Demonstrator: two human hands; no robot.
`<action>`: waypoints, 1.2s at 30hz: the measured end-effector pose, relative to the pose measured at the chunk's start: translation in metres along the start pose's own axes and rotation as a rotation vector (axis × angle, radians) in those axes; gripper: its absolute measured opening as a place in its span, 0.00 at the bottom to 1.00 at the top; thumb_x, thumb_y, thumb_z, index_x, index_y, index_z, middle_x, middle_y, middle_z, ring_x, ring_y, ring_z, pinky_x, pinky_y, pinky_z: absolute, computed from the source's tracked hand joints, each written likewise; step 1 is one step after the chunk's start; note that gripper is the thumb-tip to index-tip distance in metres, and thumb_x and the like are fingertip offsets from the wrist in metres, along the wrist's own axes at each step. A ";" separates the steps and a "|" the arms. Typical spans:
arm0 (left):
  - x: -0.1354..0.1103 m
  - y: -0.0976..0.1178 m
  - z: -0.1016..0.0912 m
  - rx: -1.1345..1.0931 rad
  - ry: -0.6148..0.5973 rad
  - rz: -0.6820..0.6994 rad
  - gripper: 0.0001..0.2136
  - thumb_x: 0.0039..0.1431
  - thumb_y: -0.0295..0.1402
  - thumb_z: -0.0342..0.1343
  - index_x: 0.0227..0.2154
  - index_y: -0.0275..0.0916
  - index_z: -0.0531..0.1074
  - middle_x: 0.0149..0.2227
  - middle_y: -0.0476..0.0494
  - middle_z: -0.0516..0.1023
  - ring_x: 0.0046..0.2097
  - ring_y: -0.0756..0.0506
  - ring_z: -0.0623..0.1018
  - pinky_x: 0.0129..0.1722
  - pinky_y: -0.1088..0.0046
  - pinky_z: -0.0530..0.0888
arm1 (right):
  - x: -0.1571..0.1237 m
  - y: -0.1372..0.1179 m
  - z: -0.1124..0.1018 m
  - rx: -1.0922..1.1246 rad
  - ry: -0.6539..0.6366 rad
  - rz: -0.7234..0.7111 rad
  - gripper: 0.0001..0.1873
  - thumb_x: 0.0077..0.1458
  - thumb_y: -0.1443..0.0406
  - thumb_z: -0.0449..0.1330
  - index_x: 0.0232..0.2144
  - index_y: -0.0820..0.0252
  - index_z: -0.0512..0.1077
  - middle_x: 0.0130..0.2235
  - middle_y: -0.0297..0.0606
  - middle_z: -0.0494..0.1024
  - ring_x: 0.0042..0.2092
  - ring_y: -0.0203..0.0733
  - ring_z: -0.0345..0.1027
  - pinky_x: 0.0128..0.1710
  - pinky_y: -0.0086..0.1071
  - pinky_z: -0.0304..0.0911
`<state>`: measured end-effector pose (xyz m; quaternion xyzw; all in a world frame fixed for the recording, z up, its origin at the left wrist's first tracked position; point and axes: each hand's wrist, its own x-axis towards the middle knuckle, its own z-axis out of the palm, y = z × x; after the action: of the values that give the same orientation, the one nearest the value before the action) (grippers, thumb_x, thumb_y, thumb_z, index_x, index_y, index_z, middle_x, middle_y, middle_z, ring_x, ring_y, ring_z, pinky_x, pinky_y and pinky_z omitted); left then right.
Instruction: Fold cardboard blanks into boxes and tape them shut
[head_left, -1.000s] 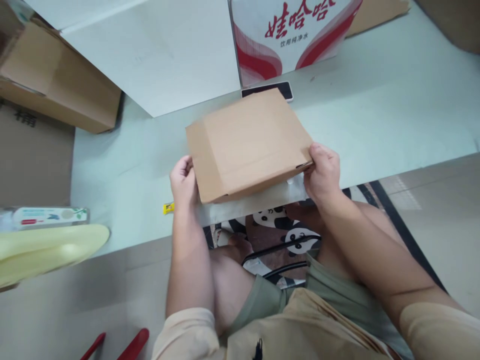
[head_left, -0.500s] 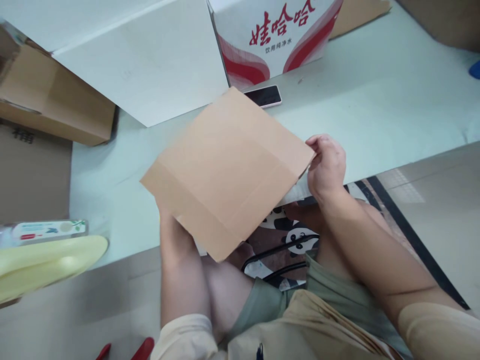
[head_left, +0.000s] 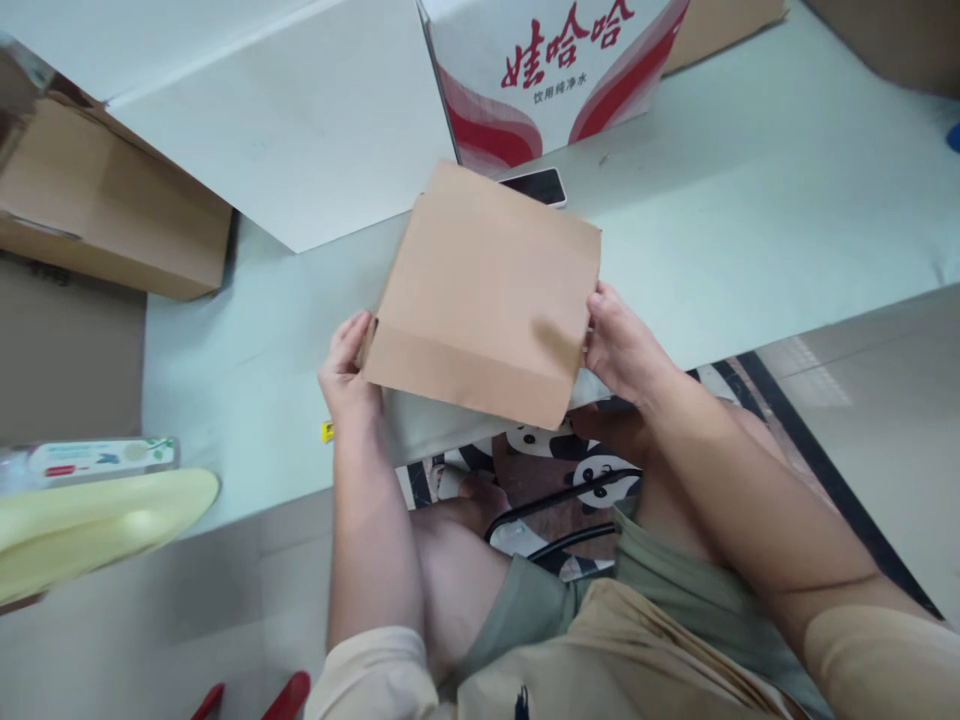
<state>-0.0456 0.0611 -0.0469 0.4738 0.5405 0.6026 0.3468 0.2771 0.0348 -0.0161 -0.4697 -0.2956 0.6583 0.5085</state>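
I hold a flat brown cardboard box (head_left: 487, 295) over the near edge of the pale green table (head_left: 750, 220). My left hand (head_left: 346, 370) grips its left side with fingers curled against the edge. My right hand (head_left: 619, 345) pinches its right edge. A grey plastic mailer bag (head_left: 435, 430) lies under the box, hanging over the table edge. The box hides part of a black phone (head_left: 536, 186) lying behind it.
A white carton with red Chinese lettering (head_left: 555, 70) stands at the back, beside a large white board (head_left: 285, 120). Brown cardboard boxes (head_left: 112, 200) sit at left. A pale yellow object (head_left: 97, 520) and a packaged item (head_left: 90, 457) lie near left. A small yellow tag (head_left: 328, 431) rests beside my left wrist.
The box was swung round and tilted in my hands, then turned back nearer to square. My left hand went under it, then returned to its left edge.
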 end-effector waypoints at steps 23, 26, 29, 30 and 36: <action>-0.005 0.044 0.004 -0.283 0.246 -0.282 0.14 0.40 0.40 0.66 0.31 0.41 0.77 0.33 0.48 0.80 0.32 0.50 0.77 0.30 0.77 0.73 | -0.015 -0.002 -0.001 -0.063 0.111 -0.086 0.27 0.38 0.51 0.72 0.39 0.56 0.73 0.34 0.37 0.81 0.38 0.49 0.77 0.42 0.47 0.76; 0.000 0.046 0.001 -0.398 0.335 -0.359 0.11 0.46 0.43 0.58 0.28 0.42 0.75 0.28 0.48 0.77 0.27 0.51 0.74 0.25 0.77 0.70 | -0.015 -0.003 -0.009 -0.005 0.170 -0.080 0.26 0.41 0.50 0.70 0.40 0.57 0.72 0.35 0.39 0.81 0.39 0.52 0.78 0.40 0.49 0.76; 0.002 0.048 -0.004 -0.424 0.285 -0.433 0.12 0.48 0.44 0.54 0.28 0.41 0.73 0.25 0.48 0.75 0.22 0.52 0.71 0.21 0.78 0.66 | -0.005 -0.004 -0.029 0.104 0.346 -0.204 0.21 0.44 0.52 0.66 0.38 0.55 0.70 0.37 0.36 0.80 0.38 0.47 0.77 0.34 0.43 0.76; 0.002 0.048 -0.005 -0.429 0.254 -0.439 0.11 0.48 0.43 0.54 0.28 0.41 0.72 0.24 0.48 0.74 0.22 0.53 0.71 0.21 0.78 0.66 | -0.002 -0.006 -0.037 0.135 0.406 -0.248 0.19 0.44 0.53 0.65 0.37 0.54 0.69 0.35 0.33 0.79 0.35 0.42 0.76 0.29 0.37 0.74; 0.001 0.048 0.000 -0.483 0.203 -0.454 0.08 0.48 0.40 0.57 0.26 0.40 0.70 0.23 0.49 0.73 0.21 0.53 0.71 0.20 0.77 0.66 | -0.012 -0.028 -0.096 0.015 0.483 -0.306 0.20 0.43 0.56 0.70 0.25 0.53 0.61 0.20 0.24 0.64 0.17 0.26 0.55 0.12 0.26 0.48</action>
<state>-0.0409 0.0539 -0.0001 0.1832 0.5059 0.6644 0.5186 0.3771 0.0233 -0.0249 -0.5590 -0.2284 0.4454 0.6610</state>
